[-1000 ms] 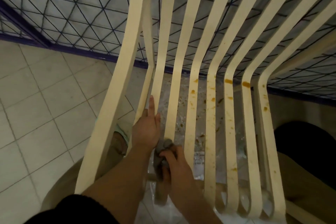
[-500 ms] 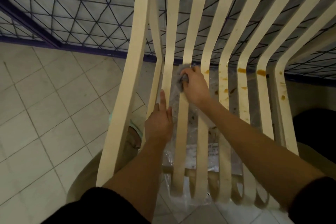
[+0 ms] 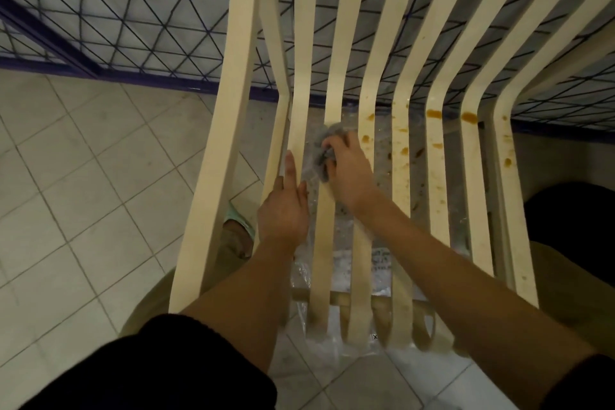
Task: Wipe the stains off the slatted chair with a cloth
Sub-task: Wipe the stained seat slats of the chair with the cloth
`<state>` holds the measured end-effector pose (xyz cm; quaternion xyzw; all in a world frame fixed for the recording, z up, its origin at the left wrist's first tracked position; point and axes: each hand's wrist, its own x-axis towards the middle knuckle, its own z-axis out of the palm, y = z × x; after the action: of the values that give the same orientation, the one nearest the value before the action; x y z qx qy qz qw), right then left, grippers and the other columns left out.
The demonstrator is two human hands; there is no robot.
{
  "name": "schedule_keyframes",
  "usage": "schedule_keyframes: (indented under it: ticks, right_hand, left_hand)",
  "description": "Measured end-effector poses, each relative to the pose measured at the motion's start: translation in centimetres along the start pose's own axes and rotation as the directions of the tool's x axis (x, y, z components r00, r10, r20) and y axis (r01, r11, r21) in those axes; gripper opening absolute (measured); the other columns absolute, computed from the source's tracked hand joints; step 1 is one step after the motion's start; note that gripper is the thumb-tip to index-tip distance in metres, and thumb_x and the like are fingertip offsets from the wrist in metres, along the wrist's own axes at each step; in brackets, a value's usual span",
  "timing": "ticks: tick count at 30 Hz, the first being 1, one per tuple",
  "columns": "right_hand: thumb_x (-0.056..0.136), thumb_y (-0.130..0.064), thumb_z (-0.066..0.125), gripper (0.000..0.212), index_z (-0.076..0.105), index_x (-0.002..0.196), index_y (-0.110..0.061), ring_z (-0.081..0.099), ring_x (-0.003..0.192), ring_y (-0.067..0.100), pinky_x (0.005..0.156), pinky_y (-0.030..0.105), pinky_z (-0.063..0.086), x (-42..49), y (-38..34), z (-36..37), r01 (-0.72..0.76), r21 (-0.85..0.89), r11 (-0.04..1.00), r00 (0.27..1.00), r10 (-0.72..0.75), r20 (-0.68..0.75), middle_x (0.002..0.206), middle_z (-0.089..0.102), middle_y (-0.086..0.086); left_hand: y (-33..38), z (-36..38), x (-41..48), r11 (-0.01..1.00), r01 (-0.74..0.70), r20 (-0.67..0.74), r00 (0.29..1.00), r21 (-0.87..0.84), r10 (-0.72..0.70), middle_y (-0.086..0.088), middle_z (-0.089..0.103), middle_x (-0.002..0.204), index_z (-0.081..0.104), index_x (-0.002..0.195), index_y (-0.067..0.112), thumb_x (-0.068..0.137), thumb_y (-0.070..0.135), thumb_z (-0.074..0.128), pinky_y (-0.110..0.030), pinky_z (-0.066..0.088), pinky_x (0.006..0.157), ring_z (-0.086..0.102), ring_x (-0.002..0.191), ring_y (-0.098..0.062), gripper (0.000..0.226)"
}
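The hands are both on the cream slatted chair [image 3: 229,143]. The left hand [image 3: 283,210] lies open, fingers straight along a slat near the left side. The right hand [image 3: 351,176] grips a grey cloth [image 3: 331,134] against the next slat. Orange stains [image 3: 434,114] dot the slats further right.

Chair [image 3: 213,176], plastic sheet [image 3: 341,266] on tiled floor [image 3: 83,193]

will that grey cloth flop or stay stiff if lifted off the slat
Probably floppy: the crumpled grey cloth bunches under the right hand. Likely light, since a few curled fingers hold it against the cream chair slat.
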<state>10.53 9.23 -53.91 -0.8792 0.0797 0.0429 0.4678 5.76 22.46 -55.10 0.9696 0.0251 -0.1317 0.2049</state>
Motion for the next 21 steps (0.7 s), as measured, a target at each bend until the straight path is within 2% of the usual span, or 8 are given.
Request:
schedule_keyframes:
  ticks: [1,5,8,10,13,15,18,21]
  right_hand:
    - [0.101,-0.02,0.047,0.012,0.056,0.107,-0.014,0.052,0.064,0.018,0.058,0.032,0.045,-1.6,-0.1,0.4,0.035,-0.006,0.999,0.999,-0.035,-0.018,0.083,0.057,0.013]
    - [0.096,-0.007,0.048,0.024,0.052,0.113,-0.024,0.034,0.076,-0.008,0.069,0.01,0.033,-7.4,0.6,1.1,0.107,-0.192,0.976,0.993,-0.096,0.067,0.107,0.03,-0.011]
    - [0.098,-0.019,0.05,0.014,0.059,0.108,-0.023,0.042,0.062,0.0,0.058,0.019,0.037,-10.7,-0.7,0.9,0.034,-0.066,0.997,0.998,-0.031,0.049,0.081,0.05,-0.006]
    - [0.098,-0.027,0.05,0.011,0.059,0.104,-0.028,0.045,0.054,0.009,0.054,0.03,0.038,-12.4,-1.1,0.6,-0.004,0.001,1.0,0.997,0.004,0.083,0.063,0.051,-0.002]
    - [0.097,-0.023,0.052,0.01,0.06,0.103,-0.025,0.045,0.052,0.009,0.054,0.028,0.038,-14.8,-1.2,0.8,-0.098,0.051,0.994,0.993,0.094,0.066,0.061,0.05,-0.002]
    - [0.097,-0.021,0.053,0.011,0.062,0.103,-0.026,0.047,0.052,0.007,0.054,0.024,0.04,-16.9,-1.3,1.1,-0.13,0.06,0.99,0.985,0.121,0.126,0.062,0.051,-0.004]
    - [0.097,-0.021,0.052,0.015,0.063,0.107,-0.027,0.057,0.072,0.008,0.068,0.023,0.046,-20.2,-1.0,1.9,-0.07,-0.046,0.996,0.988,0.076,0.136,0.086,0.062,0.001]
    - [0.096,-0.014,0.047,0.026,0.057,0.121,-0.017,0.048,0.1,0.013,0.085,0.03,0.044,-23.7,-0.6,1.7,0.075,-0.076,0.994,0.971,-0.055,0.234,0.125,0.048,-0.002]
  left_hand:
    - [-0.1,0.0,0.0,1.0,-0.002,0.002,1.0,0.001,0.002,-0.011,0.053,0.124,-0.013,0.153,0.03,0.105,0.042,0.021,-0.037,0.046,0.061,0.06,0.082,-0.029,0.06]
    - [-0.2,0.0,0.2,1.0,-0.001,0.029,1.0,-0.017,0.001,-0.012,0.053,0.121,-0.013,0.153,0.031,0.104,0.041,0.021,-0.038,0.047,0.061,0.059,0.078,-0.028,0.06]
    - [-0.1,0.1,0.2,1.0,0.014,0.032,0.999,-0.008,-0.014,-0.012,0.052,0.123,-0.011,0.153,0.03,0.104,0.041,0.021,-0.039,0.047,0.064,0.06,0.083,-0.029,0.059]
    - [0.0,0.1,0.1,1.0,0.019,0.029,0.999,-0.002,-0.019,-0.012,0.052,0.125,-0.01,0.154,0.03,0.105,0.04,0.021,-0.037,0.044,0.064,0.06,0.086,-0.03,0.059]
    - [0.1,0.0,0.1,1.0,0.021,0.011,1.0,0.015,-0.021,-0.012,0.052,0.127,-0.009,0.154,0.029,0.105,0.04,0.022,-0.037,0.042,0.065,0.06,0.089,-0.032,0.059]
    - [0.1,0.0,-0.1,1.0,0.013,0.003,1.0,0.011,-0.013,-0.011,0.053,0.126,-0.009,0.154,0.029,0.105,0.04,0.021,-0.037,0.042,0.065,0.06,0.088,-0.031,0.059]
    - [0.3,0.0,-0.2,1.0,0.013,0.01,1.0,0.012,-0.013,-0.01,0.053,0.125,-0.011,0.154,0.03,0.104,0.041,0.02,-0.036,0.042,0.064,0.06,0.085,-0.029,0.06]
    - [0.3,0.0,-0.2,1.0,0.01,0.006,1.0,0.012,-0.01,-0.009,0.054,0.123,-0.01,0.154,0.029,0.105,0.041,0.02,-0.035,0.041,0.06,0.06,0.082,-0.027,0.059]
